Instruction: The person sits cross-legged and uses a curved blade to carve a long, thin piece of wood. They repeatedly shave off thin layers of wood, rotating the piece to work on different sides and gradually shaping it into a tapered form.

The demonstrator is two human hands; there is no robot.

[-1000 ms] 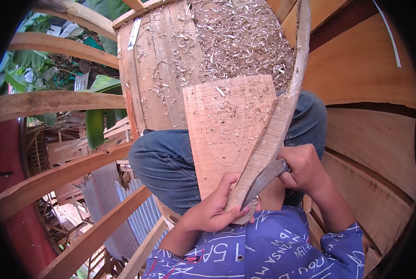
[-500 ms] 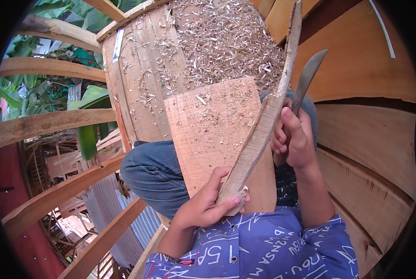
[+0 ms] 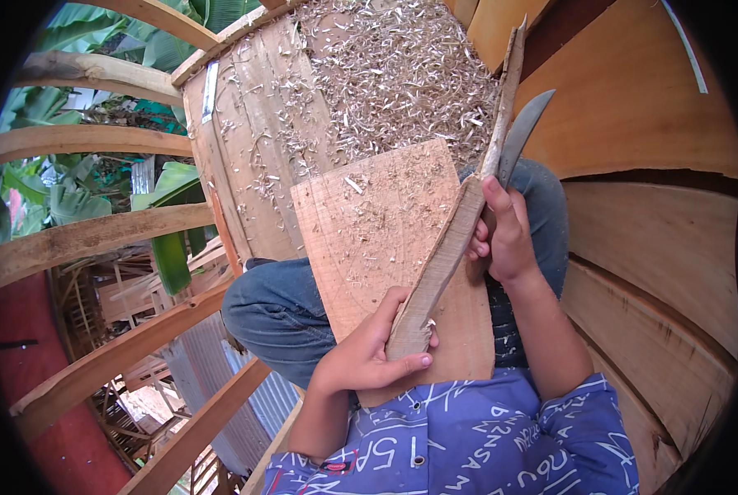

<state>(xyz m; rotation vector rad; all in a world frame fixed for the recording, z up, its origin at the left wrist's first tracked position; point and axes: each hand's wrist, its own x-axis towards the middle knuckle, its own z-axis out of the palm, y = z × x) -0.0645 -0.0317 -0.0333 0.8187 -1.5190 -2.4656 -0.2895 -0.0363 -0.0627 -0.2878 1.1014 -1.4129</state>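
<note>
A long, rough-edged strip of wood slants up and right across my lap, wide at its near end and narrow at its far end. My left hand is closed round the near end, thumb on top. In my right hand is a knife with a curved grey blade, pointing away from me. The fingers wrap its handle, and the thumb lies by the wood strip's right edge. The blade runs close along the narrow part; whether it touches, I cannot tell. Beneath lies a flat wooden board resting on my legs.
Curled wood shavings cover much of the plank floor ahead. A plank wall rises close on the right. Wooden rails line the left side, with banana leaves and corrugated sheets beyond. My jeans-clad knees flank the board.
My right hand and the knife have moved left and slightly nearer, bringing the thumb against the wood strip. The strip's far end has shifted left and down. My left hand keeps its grip.
</note>
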